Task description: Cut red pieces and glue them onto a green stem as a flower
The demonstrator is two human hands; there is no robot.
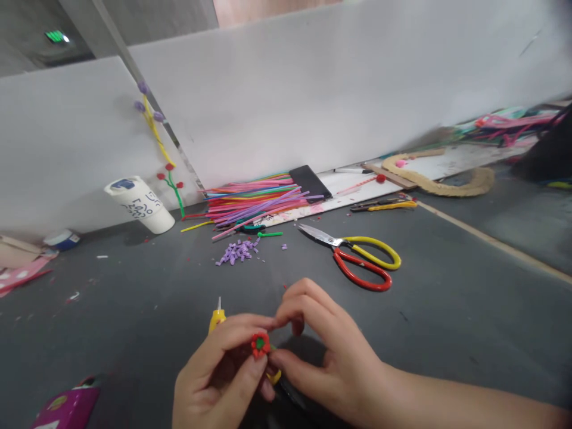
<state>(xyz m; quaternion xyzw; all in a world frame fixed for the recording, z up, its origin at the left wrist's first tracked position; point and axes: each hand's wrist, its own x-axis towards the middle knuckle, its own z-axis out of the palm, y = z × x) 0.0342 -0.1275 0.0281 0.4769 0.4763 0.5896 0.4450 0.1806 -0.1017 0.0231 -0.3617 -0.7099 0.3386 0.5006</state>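
Pinched between the thumb and forefinger of my left hand (221,372) is a small red flower with a green centre (260,344). My right hand (328,351) is curved close beside it, its thumb tip at the flower's right edge by a bit of green. Its forefinger meets my left forefinger, and a gap shows between the right thumb and fingers. A yellow glue bottle (217,319) with a thin nozzle pokes out behind my left hand; whether that hand also holds it, I cannot tell. Scissors (351,256) with one red and one yellow handle lie open beyond my hands.
Purple snippets (238,252) are heaped before a bundle of coloured pipe cleaners (263,202). A white cup (140,205) stands left, near yellow and green pipe-cleaner stems. Pliers (384,205) and a curved tan piece (465,185) lie right. A magenta box (67,408) is front left.
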